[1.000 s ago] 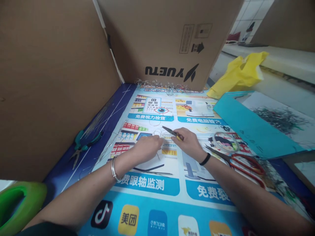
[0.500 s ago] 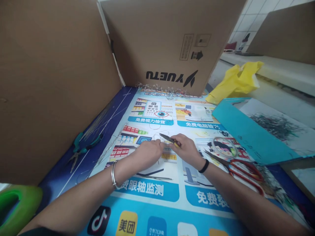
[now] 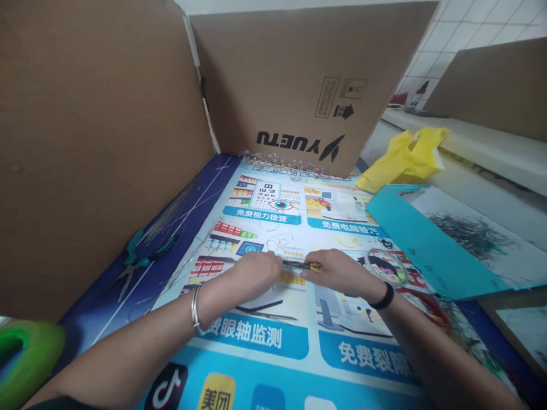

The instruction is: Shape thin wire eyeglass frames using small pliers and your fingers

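My left hand (image 3: pixel 256 274) rests on the printed poster (image 3: pixel 273 341), fingers pinched together on thin wire (image 3: pixel 276 244) that I can barely make out. My right hand (image 3: pixel 342 272) is closed around small yellow-handled pliers (image 3: pixel 301 265), whose dark jaws point left and meet the fingertips of my left hand. A silver bangle is on my left wrist and a black band on my right. Thin wire loops lie on the poster just beyond the hands.
Cardboard walls stand at the left (image 3: pixel 85 142) and back (image 3: pixel 299 85). Teal pliers (image 3: pixel 143 256) lie at the left, red-handled scissors (image 3: pixel 423 302) behind my right wrist. A blue board (image 3: pixel 423 239), a wire-scrap pile (image 3: pixel 470 230), a yellow bag (image 3: pixel 405 156) and a green object (image 3: pixel 25 353) surround the poster.
The pliers have swung from pointing up-left to lying nearly level, jaws toward my left fingertips. My right hand turned flatter over the scissors. The camera tilted upward slightly.
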{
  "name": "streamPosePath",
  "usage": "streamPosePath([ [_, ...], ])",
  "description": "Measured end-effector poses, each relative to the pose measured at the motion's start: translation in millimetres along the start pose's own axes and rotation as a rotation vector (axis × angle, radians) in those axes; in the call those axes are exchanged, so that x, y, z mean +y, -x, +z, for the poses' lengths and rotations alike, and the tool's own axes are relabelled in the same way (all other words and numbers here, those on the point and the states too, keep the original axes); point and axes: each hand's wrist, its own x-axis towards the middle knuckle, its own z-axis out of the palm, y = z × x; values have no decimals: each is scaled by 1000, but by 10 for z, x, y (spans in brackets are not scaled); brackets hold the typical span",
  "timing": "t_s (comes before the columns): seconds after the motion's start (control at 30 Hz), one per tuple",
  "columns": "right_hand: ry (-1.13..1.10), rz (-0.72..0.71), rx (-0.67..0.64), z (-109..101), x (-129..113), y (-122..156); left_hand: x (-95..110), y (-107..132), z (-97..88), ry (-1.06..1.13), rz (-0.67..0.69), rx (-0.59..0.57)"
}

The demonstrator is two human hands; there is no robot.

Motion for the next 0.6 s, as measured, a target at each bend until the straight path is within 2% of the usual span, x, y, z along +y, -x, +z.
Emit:
streamPosePath([
  [0.07,60,-11,-101,-82,-31,47,-16,-4,-3,30,9,5],
  [0.13,102,-29,-150,-118,-53,71,-34,-11,-4,52,8,0],
  [0.37,139,6,-120,-34,-124,36,-52,-27,-28,91,0,-61],
  [0.6,158,42,-91,72,-178,-4,-62,-31,7,89,-9,-28],
])
